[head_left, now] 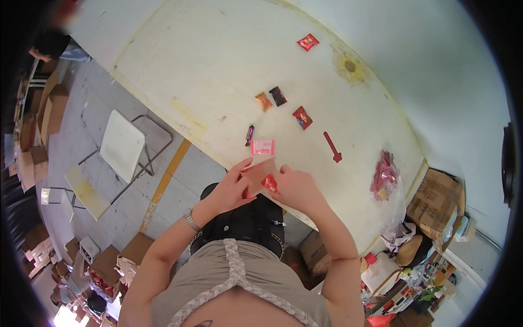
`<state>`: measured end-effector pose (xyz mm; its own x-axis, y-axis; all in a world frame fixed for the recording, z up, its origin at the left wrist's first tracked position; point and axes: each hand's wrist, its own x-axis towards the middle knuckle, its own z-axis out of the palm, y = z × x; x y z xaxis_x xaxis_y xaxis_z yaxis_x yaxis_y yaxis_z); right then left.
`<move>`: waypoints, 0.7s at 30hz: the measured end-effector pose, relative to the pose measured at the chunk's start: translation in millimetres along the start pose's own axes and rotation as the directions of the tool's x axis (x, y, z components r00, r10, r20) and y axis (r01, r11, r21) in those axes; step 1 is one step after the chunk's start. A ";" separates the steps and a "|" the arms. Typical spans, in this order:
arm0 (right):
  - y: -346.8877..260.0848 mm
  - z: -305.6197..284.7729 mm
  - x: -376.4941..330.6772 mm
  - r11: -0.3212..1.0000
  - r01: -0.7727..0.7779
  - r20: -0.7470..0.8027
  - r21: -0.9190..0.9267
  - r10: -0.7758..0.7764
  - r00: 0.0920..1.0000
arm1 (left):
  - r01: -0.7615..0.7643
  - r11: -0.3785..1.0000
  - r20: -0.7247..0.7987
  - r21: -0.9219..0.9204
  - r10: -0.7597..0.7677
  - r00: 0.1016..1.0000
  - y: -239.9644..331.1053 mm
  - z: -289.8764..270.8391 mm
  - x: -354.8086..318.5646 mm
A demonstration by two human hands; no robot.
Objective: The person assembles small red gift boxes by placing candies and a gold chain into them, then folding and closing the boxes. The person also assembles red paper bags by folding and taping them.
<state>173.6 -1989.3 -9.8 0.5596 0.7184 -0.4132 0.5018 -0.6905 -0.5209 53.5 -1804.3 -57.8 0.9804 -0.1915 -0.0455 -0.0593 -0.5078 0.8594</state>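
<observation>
At the table's near edge, my left hand is closed on a small red-edged pouch. Just right of it, my right hand pinches a shiny red snack packet against the pouch's side. Whether the packet is partly inside the pouch I cannot tell. Straight ahead of both hands lies a pink and white packet. Beside that is a purple twist-wrapped candy. Farther out are an orange packet, a black packet and a dark red packet.
Another red packet lies toward the far side of the white table. To the right are a dark red strip with a flower-shaped end and a clear plastic bag with red items. A folding chair stands left, with a person beyond.
</observation>
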 end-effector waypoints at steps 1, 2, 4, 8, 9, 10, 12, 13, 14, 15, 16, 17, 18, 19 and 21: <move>-6.5 1.8 -1.5 0.948 0.050 0.105 -0.316 -0.017 0.994 | -0.091 0.995 0.026 0.052 0.089 0.996 2.9 2.2 0.9; -11.1 -1.0 2.0 0.944 0.063 0.267 -0.325 0.027 0.963 | -0.187 0.977 0.053 0.097 0.183 0.982 6.0 5.4 2.8; -11.7 -10.4 24.6 0.940 0.108 0.566 -0.324 0.101 0.818 | -0.156 0.988 0.066 -0.002 0.156 0.986 10.5 15.8 1.2; 12.4 -22.9 61.4 0.914 -0.305 0.864 0.269 -0.088 0.496 | 0.404 0.705 0.189 -0.583 -0.366 0.911 22.6 31.9 5.5; 17.8 -18.9 61.7 0.883 -0.341 0.841 0.322 -0.101 0.532 | 0.466 0.623 0.242 -0.629 -0.413 0.878 32.1 26.1 11.0; 20.8 -15.8 62.1 0.848 -0.373 0.815 0.376 -0.112 0.568 | 0.431 0.683 0.198 -0.590 -0.395 0.897 33.2 26.6 10.2; 10.1 -13.5 51.2 0.840 -0.340 0.710 0.423 -0.073 0.701 | 0.248 0.893 0.014 -0.377 -0.262 0.965 25.2 35.5 7.4; 26.7 7.7 52.9 0.821 -0.370 0.687 0.435 -0.037 0.726 | 0.092 0.981 -0.086 -0.169 -0.108 0.990 16.7 44.6 5.2; 42.6 25.3 53.1 0.800 -0.400 0.667 0.447 0.000 0.745 | -0.016 1.000 -0.123 0.026 0.019 0.992 11.7 48.8 3.2; 48.9 31.7 47.5 0.396 -0.611 0.685 0.685 -0.067 0.725 | -0.117 0.967 -0.136 0.226 0.150 0.979 7.1 49.7 -0.8; 58.7 33.1 43.0 0.323 -0.638 0.694 0.699 -0.092 0.714 | -0.205 0.885 -0.123 0.417 0.278 0.953 3.0 51.9 -3.2; 62.0 28.1 39.4 0.248 -0.661 0.700 0.708 -0.124 0.703 | -0.199 0.897 -0.194 0.394 0.293 0.936 1.1 52.5 -1.8; 62.8 25.4 36.2 0.171 -0.682 0.703 0.711 -0.155 0.694 | -0.235 0.882 -0.173 0.408 0.328 0.929 -1.4 51.6 -2.3; 61.1 24.5 29.3 0.388 -0.613 0.696 0.688 -0.116 0.709 | -0.271 0.866 -0.151 0.421 0.362 0.920 -4.3 50.1 -3.3; 26.6 12.0 24.4 0.792 -0.482 0.754 0.374 0.043 0.656 | -0.335 0.852 -0.157 0.402 0.425 0.892 -8.8 52.7 -5.3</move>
<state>192.7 -1989.1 -42.7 -0.1087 0.5049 -0.8563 -0.1188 -0.8618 -0.4931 38.9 -1843.1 -91.9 0.8785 -0.2542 0.4045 -0.4544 -0.7063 0.5429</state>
